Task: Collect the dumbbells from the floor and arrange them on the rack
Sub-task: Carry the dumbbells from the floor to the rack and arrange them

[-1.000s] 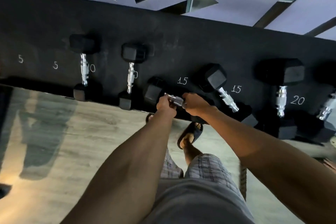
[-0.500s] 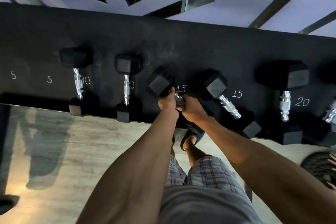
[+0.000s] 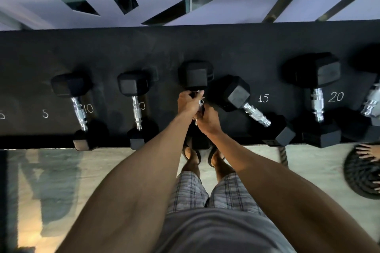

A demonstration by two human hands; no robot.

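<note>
Both hands are curling round the chrome handle of one dumbbell (image 3: pixel 195 76): the left hand (image 3: pixel 188 102) is gripping up by the far head and the right hand (image 3: pixel 207 121) right behind it. It's lying mid-rack (image 3: pixel 185 47), running front edge to back. A crooked dumbbell (image 3: pixel 238 92) is sitting just beside it on the right, by the chalked 15.

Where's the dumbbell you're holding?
Head view, rack centre: the held dumbbell, gripped by left hand and right hand, just left of the tilted dumbbell.
</note>
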